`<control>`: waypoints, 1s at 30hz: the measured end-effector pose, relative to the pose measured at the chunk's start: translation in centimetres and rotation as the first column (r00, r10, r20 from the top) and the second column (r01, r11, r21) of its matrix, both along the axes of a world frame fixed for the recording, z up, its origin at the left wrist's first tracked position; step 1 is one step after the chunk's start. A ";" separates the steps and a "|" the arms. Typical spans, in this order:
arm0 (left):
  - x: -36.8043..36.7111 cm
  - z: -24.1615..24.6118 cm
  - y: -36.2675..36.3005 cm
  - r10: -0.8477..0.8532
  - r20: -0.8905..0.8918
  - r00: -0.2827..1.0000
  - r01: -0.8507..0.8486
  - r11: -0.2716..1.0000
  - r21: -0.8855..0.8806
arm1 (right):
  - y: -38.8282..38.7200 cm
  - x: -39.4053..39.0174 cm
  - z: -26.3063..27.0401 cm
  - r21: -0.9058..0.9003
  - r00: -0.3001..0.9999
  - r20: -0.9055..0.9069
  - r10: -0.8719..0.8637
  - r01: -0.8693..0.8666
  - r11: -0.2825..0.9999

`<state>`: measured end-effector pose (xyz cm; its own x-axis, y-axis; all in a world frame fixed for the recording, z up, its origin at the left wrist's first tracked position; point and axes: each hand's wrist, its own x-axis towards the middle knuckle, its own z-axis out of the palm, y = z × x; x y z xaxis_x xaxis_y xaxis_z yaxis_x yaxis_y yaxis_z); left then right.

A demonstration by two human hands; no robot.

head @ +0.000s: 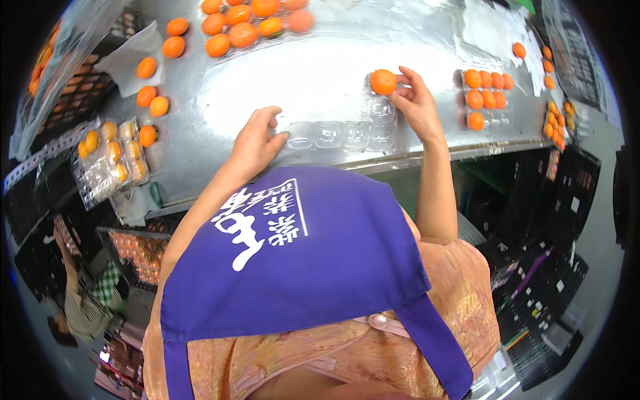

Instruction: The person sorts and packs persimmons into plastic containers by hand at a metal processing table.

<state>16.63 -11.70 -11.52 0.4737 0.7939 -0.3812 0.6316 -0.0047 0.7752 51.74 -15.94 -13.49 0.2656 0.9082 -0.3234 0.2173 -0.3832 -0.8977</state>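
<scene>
A clear plastic tray with molded cups [342,135] lies on the metal table in front of me. My left hand [262,132] is at the tray's left end, thumb and fingers apart; whether it touches the edge is unclear. At the tray's far right corner, the fingertips of my right hand [412,100] are against an orange persimmon-like fruit [383,82], thumb below and fingers above. A firm hold cannot be made out. Other cups in the near row hold no fruit.
A partly filled tray of fruit [474,99] is to the right, a fuller group [243,33] at the far left. Loose fruits [146,96] and a wrapped fruit pack [112,157] lie left. The metal table edge [380,164] runs before me; a co-worker [90,305] is at lower left.
</scene>
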 end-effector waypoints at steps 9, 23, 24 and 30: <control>-4.2 -1.2 1.9 0.168 0.119 0.978 -0.193 0.951 0.242 | -1.6 0.7 -0.4 0.033 0.949 0.314 -0.011 0.000 0.999; -17.9 -1.6 13.9 0.665 -0.215 0.715 -0.393 0.637 0.663 | 3.0 -1.3 4.7 0.211 0.864 0.503 0.017 -0.142 0.967; -17.6 -1.8 14.5 0.679 -0.239 0.694 -0.422 0.653 0.628 | 3.2 -1.7 4.8 0.198 0.867 0.497 0.037 -0.155 0.968; -17.6 0.2 14.7 0.747 0.111 0.656 -0.738 0.604 0.300 | 2.7 -2.4 4.8 0.179 0.875 0.481 0.057 -0.162 0.970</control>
